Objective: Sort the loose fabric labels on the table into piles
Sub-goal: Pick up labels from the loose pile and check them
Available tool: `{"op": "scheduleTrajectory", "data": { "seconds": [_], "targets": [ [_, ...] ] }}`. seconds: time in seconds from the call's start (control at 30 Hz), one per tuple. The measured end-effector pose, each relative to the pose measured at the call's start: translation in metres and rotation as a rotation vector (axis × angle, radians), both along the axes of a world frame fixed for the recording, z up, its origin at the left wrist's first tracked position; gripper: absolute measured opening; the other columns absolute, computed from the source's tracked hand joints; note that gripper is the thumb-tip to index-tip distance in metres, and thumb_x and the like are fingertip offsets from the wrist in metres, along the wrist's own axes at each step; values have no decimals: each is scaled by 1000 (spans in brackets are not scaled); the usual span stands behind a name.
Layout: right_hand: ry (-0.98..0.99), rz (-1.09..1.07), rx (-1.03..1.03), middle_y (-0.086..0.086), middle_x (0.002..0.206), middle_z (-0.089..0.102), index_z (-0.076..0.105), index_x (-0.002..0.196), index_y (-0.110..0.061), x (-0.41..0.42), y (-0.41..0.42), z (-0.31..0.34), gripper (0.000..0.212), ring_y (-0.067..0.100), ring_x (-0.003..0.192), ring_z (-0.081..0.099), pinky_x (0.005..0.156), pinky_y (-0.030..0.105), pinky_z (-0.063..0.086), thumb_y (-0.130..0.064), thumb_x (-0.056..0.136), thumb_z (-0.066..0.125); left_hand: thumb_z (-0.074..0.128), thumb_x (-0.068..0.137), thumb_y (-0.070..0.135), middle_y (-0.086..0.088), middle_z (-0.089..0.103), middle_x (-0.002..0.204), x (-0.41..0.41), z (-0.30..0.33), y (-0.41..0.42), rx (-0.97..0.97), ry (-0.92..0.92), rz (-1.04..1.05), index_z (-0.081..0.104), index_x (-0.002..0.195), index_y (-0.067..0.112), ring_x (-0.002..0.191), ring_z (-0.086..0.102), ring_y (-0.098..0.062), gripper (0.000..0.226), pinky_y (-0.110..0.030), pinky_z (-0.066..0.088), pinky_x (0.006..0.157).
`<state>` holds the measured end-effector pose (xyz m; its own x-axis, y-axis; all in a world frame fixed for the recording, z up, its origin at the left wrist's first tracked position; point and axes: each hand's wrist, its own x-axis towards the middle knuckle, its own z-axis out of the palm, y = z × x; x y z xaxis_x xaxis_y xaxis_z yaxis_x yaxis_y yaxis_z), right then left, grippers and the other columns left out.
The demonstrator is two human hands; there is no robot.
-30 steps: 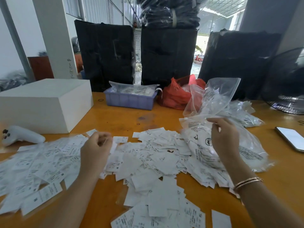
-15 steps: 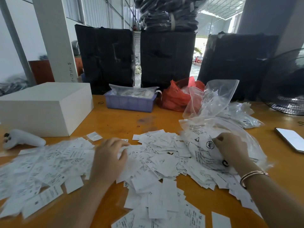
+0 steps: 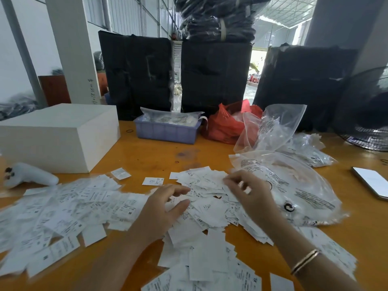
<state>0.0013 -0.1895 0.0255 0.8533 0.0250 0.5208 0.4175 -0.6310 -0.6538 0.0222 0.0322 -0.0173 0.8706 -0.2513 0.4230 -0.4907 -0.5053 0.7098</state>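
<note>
1. Your left hand (image 3: 161, 208) lies palm down on the middle of the labels (image 3: 205, 206), fingers loosely spread and straight, gripping nothing you can see; what lies under the palm is hidden.
2. Your right hand (image 3: 249, 194) hovers just right of it with fingers curled toward the thumb. Motion blur smears the fingertips, so you cannot tell whether they pinch a label.
3. The labels cover the near half of the orange table (image 3: 159, 152): a broad blurred spread at left (image 3: 63, 211), a heap in the middle, more running off the near edge. Most print is unreadable.
4. The clear plastic bag (image 3: 298, 185) lies just right of your right hand, overlapping labels beneath it.
5. Far side: white box (image 3: 60, 131), blue tray (image 3: 168, 131), red bag (image 3: 224, 127). A phone (image 3: 371, 181) is cut off at the right edge.
</note>
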Motion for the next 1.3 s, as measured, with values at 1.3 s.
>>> {"op": "scheduleTrajectory", "data": {
  "seconds": [1.3],
  "targets": [
    [369,9,783,-2,74,63,58,94,-25,-6,40,-35,16,5,63,60,50,18,47,-10,93,54,71,81,24,18,66,68,2,4,-9,-589,285,177,71,78,28,64,58,9,5,-4,43,52]
  ]
}}
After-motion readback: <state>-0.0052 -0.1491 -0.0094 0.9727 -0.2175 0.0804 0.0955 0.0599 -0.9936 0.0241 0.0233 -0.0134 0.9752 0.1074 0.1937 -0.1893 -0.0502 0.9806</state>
